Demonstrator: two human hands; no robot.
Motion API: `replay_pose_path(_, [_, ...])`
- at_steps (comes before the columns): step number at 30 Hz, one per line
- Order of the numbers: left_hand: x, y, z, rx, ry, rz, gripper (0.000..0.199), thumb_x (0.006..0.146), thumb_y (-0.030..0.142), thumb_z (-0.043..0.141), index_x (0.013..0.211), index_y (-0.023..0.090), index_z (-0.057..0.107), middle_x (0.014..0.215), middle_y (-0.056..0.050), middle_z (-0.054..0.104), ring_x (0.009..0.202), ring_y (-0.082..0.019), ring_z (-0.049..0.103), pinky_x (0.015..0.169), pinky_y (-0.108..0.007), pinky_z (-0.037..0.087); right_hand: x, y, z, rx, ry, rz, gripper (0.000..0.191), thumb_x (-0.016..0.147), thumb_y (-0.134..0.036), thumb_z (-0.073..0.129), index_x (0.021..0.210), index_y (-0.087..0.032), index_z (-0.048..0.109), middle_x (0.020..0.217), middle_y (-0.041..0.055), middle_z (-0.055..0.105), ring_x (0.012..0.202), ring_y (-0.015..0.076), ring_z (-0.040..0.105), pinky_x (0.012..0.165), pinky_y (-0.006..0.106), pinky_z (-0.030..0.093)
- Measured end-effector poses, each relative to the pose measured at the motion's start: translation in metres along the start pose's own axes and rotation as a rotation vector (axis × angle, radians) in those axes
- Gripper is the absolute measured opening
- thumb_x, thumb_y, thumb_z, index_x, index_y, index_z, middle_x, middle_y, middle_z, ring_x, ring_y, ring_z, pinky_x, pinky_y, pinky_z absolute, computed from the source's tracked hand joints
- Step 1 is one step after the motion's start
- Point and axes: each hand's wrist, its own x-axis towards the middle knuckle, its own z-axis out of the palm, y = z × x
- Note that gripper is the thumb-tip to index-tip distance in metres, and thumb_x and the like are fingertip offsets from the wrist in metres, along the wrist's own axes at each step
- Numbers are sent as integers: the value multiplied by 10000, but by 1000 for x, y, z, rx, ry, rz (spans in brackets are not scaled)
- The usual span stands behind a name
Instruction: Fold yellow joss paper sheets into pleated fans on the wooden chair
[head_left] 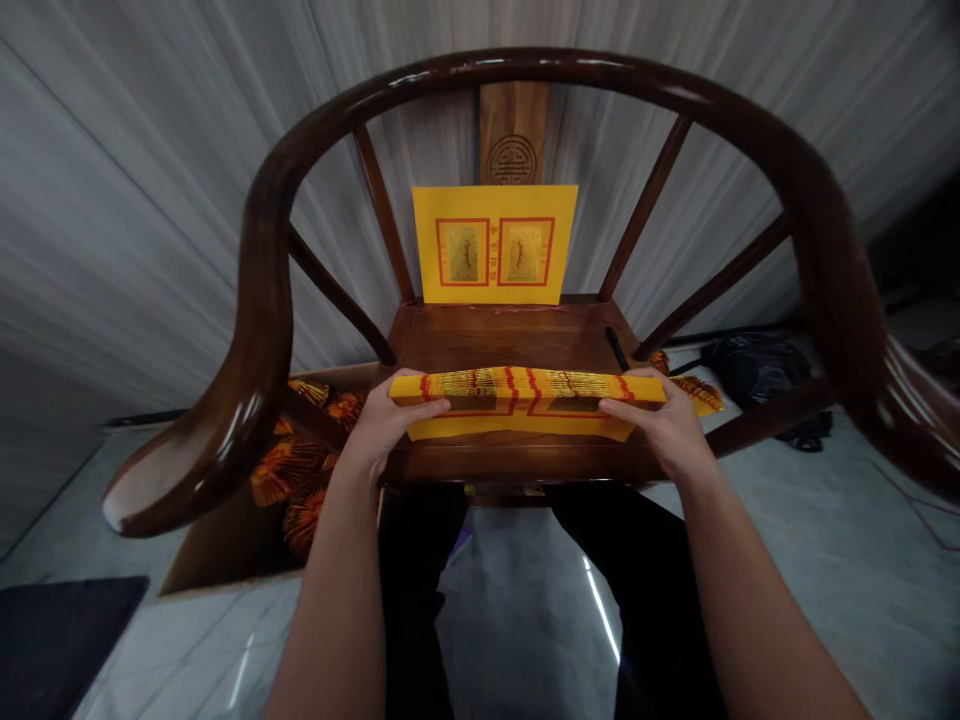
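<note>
Between my two hands stretches a yellow pleated joss paper (521, 385) with red lines and gold patches, folded into a narrow strip. My left hand (382, 420) pinches its left end, thumb on the near side. At the right end my right hand (667, 415) grips it the same way. An uncreased part of the yellow sheet hangs below the folds, over the front of the wooden chair seat (495, 335). Behind it a flat yellow joss paper sheet (495, 245), with two red-framed gold squares, leans against the chair back.
A dark wooden armchair's curved rail (555, 65) surrounds the work. A black pen (616, 347) lies on the seat's right side. On the left floor, a cardboard box (225, 560) holds several folded red-and-gold paper pieces (300, 490). A black bag (765, 380) lies at right.
</note>
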Motion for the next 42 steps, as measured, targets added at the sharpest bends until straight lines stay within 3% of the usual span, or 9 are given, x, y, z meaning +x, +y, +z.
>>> replay_pose_path(4, [0, 9, -7, 198, 20, 60, 450, 573, 371, 952, 906, 204, 700, 872, 19, 704, 834, -186, 642, 774, -278, 491, -3, -10, -7, -117, -20, -67, 508, 603, -448, 974, 993, -266, 704, 961, 2, 694, 874, 223, 654, 806, 360, 533])
replay_pose_path(9, [-4, 33, -6, 591, 88, 115, 370, 640, 369, 889, 966, 268, 746, 892, 6, 721, 874, -256, 652, 785, -338, 454, -2, -14, -14, -452, -52, -300, 439, 744, -479, 891, 1094, -282, 711, 1096, 38, 694, 1049, 280, 643, 983, 452, 496])
replay_pose_path(13, [-10, 49, 7, 979, 113, 174, 262, 734, 281, 791, 992, 317, 767, 890, -37, 724, 967, -355, 633, 948, -496, 391, -4, -16, -10, -782, -8, -539, 441, 780, -474, 860, 1131, -270, 688, 1262, 97, 601, 1213, 348, 519, 1054, 535, 423])
replay_pose_path(16, [-12, 48, 18, 1135, 161, 325, 233, 712, 178, 770, 913, 296, 770, 953, -81, 708, 1092, -427, 567, 1050, -608, 263, -10, -24, -1, -959, 50, -571, 424, 809, -498, 833, 1138, -276, 681, 1359, 121, 559, 1243, 387, 465, 1048, 597, 358])
replay_pose_path(19, [-8, 39, 22, 1063, 165, 372, 236, 635, 168, 832, 830, 276, 754, 955, -93, 677, 1114, -439, 528, 1067, -612, 239, -14, -29, 6, -992, 57, -546, 429, 821, -563, 810, 1126, -290, 681, 1287, 112, 614, 1214, 398, 478, 1059, 638, 289])
replay_pose_path(22, [-1, 29, 14, 930, 126, 291, 258, 602, 269, 884, 816, 276, 740, 941, -72, 645, 1035, -387, 560, 1018, -530, 338, -12, -23, 6, -883, 50, -488, 482, 782, -620, 824, 1104, -289, 685, 1208, 103, 644, 1183, 392, 508, 1056, 622, 318])
replay_pose_path(28, [2, 20, 0, 439, 120, -17, 555, 501, 426, 972, 906, 242, 638, 865, -2, 661, 802, -238, 617, 731, -322, 449, -4, -8, -2, -284, -19, -104, 527, 651, -578, 926, 977, -262, 658, 983, 25, 658, 905, 254, 631, 835, 396, 498])
replay_pose_path(32, [-2, 13, 0, 119, 177, -71, 648, 484, 411, 995, 989, 218, 638, 922, -4, 690, 828, -205, 639, 737, -293, 472, -4, -8, -2, -65, -14, 20, 507, 605, -477, 972, 932, -250, 659, 908, -8, 651, 809, 186, 609, 743, 320, 482])
replay_pose_path(42, [2, 8, -6, -47, -131, -91, 422, 607, 258, 952, 964, 219, 731, 998, 3, 729, 967, -185, 666, 867, -273, 485, -4, -4, -3, 174, -103, 96, 418, 665, -394, 949, 971, -269, 693, 903, -22, 659, 770, 146, 623, 692, 270, 518])
